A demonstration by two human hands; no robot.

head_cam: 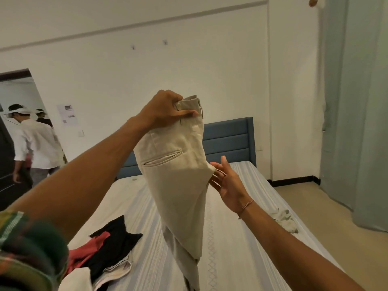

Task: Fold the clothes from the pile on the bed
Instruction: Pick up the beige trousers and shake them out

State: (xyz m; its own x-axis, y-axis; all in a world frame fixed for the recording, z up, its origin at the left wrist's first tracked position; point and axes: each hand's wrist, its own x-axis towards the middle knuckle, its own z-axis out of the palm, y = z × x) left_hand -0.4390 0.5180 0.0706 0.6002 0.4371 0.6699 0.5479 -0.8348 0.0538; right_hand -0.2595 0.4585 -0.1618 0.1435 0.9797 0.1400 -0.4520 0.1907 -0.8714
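Beige trousers [176, 175]; striped white bed [235, 238]; blue headboard [228, 139]; black-red pile [105, 248].

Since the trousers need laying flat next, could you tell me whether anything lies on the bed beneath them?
Nothing visible does: the striped mattress below the beige trousers is bare. The clothes pile lies to their left, a crumpled cloth to the right.

A home bedroom: a striped bed [241, 238] with blue padded headboard [228, 141], long curtains [357, 101], scattered clothes [109, 246].

Matt woven beige trousers [176, 164]; striped cloth bedsheet [241, 238].
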